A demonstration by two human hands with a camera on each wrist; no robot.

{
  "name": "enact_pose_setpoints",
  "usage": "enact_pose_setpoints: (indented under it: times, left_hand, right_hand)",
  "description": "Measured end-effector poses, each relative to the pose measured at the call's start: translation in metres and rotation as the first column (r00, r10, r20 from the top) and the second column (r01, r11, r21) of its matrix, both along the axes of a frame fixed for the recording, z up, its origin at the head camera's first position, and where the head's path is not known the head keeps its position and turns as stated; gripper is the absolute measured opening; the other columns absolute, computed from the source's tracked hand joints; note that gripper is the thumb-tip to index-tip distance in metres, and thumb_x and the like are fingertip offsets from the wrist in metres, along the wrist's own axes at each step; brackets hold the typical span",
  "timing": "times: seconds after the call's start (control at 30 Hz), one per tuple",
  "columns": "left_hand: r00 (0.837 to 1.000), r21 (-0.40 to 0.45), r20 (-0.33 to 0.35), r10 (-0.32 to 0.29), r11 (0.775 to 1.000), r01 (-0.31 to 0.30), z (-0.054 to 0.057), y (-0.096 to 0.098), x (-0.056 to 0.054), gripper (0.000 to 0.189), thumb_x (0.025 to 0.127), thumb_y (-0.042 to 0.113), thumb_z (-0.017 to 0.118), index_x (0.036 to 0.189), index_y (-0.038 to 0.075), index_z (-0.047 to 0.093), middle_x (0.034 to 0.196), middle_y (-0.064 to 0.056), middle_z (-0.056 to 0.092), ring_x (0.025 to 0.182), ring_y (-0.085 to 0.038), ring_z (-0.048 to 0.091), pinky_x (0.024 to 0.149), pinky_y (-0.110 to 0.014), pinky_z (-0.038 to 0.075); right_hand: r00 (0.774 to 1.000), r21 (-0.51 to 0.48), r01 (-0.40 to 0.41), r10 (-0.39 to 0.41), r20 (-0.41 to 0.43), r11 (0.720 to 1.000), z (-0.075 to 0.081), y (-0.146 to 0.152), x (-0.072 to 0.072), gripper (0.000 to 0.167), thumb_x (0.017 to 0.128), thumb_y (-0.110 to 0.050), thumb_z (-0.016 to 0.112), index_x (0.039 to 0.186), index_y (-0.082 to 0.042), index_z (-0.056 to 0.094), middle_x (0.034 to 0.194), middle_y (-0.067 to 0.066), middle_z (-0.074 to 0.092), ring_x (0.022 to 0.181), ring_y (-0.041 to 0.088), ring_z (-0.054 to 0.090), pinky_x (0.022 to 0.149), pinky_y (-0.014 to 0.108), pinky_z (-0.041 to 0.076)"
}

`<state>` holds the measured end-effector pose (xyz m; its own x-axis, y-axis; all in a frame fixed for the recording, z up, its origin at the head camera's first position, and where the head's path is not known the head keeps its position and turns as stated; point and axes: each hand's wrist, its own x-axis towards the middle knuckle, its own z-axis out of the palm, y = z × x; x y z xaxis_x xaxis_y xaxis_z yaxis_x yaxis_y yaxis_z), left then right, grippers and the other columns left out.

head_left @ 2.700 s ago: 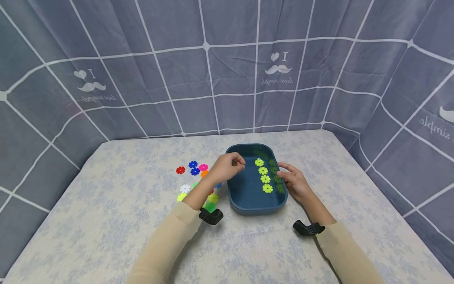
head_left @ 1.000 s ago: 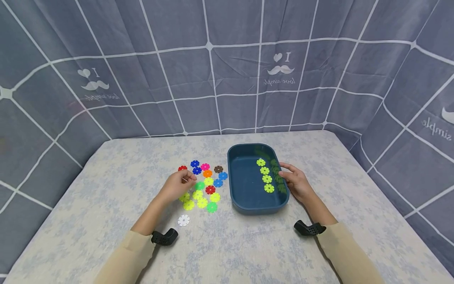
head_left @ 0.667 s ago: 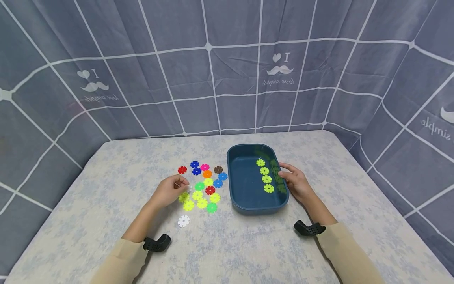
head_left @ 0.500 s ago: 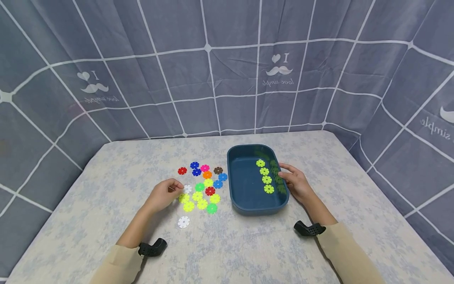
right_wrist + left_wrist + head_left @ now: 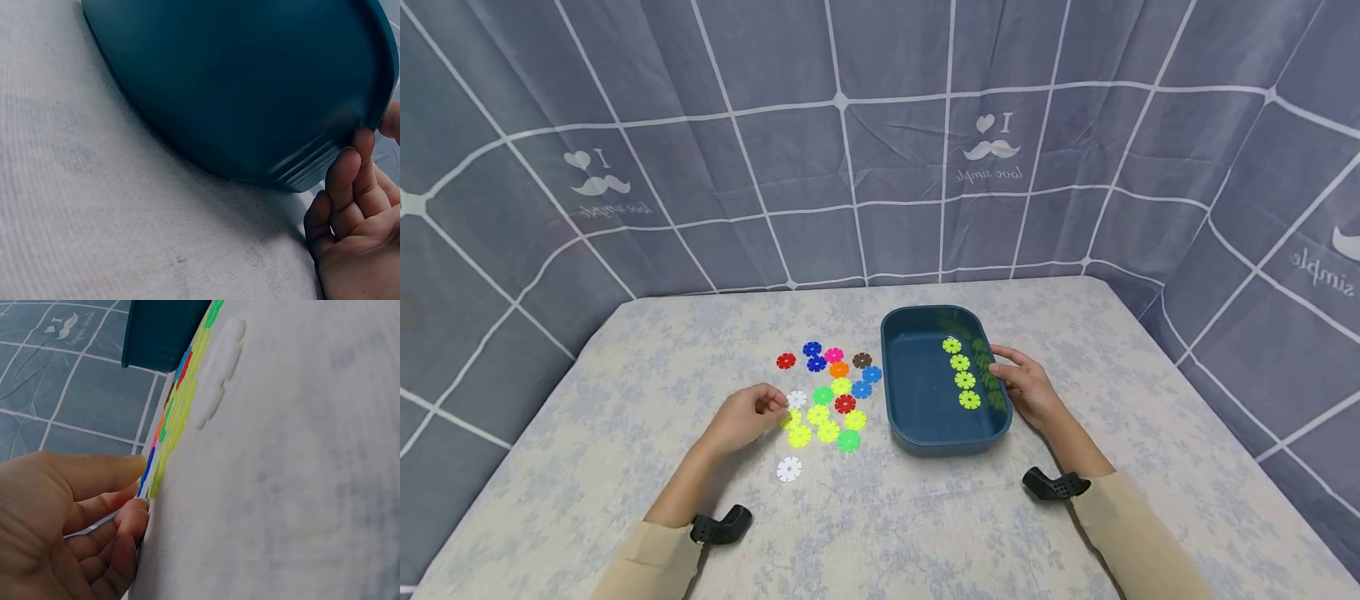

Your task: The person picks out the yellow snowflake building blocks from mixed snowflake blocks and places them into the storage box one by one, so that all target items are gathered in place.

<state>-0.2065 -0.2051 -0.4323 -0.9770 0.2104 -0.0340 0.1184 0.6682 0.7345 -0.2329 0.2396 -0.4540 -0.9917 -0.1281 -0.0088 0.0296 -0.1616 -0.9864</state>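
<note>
Small notched snowflake discs lie spread on the table in the head view. My left hand (image 5: 747,419) is at the left of them, fingertips at a yellow disc (image 5: 792,419) just below a white disc (image 5: 797,399). In the left wrist view, a gap shows between the thumb (image 5: 112,472) and the bent forefinger, and no disc is visibly pinched. A dark blue plastic box (image 5: 917,400) stands to the right, with a column of yellow-green discs (image 5: 965,380) along its right side. My right hand (image 5: 1032,388) holds the box's right wall, thumb at the rim and fingers against the outside.
Blue, red, pink, orange, brown and green discs (image 5: 848,441) lie between my left hand and the box. Nearer to me is a lone white disc (image 5: 789,469). A grey checked curtain (image 5: 895,167) hangs behind the pale patterned table (image 5: 887,533).
My left hand has gone from above the box back left to the discs, then lowered slightly to the yellow one. The right hand and box stay put.
</note>
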Motion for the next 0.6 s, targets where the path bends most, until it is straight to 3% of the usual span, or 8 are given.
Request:
enact_pose_setpoints:
  times: [0.3, 0.6]
  left_hand:
    - [0.999, -0.015, 0.035, -0.023, 1.0, 0.023, -0.0022, 0.0004, -0.0023, 0.03, 0.082, 0.015, 0.079, 0.104, 0.001, 0.065, 0.088, -0.004, 0.057, 0.078, -0.019, 0.049, 0.068, -0.032, 0.042]
    - [0.999, -0.008, 0.025, -0.024, 1.0, 0.025, -0.0027, 0.0019, -0.0004, 0.024, 0.083, 0.012, 0.078, 0.099, 0.001, 0.064, 0.085, -0.005, 0.055, 0.076, -0.02, 0.048, 0.068, -0.034, 0.04]
  right_hand:
    - [1.0, -0.019, -0.002, 0.002, 0.0, 1.0, 0.0017, -0.0003, 0.0007, 0.051, 0.097, -0.005, 0.057, 0.142, 0.007, 0.035, 0.091, 0.0, 0.071, 0.077, 0.012, 0.068, 0.068, 0.026, 0.055]
    - [1.0, -0.014, -0.009, 0.009, 0.003, 1.0, 0.0017, -0.0001, 0.0002, 0.053, 0.097, -0.005, 0.056, 0.143, 0.009, 0.033, 0.092, 0.0, 0.071, 0.077, 0.011, 0.067, 0.069, 0.026, 0.055]
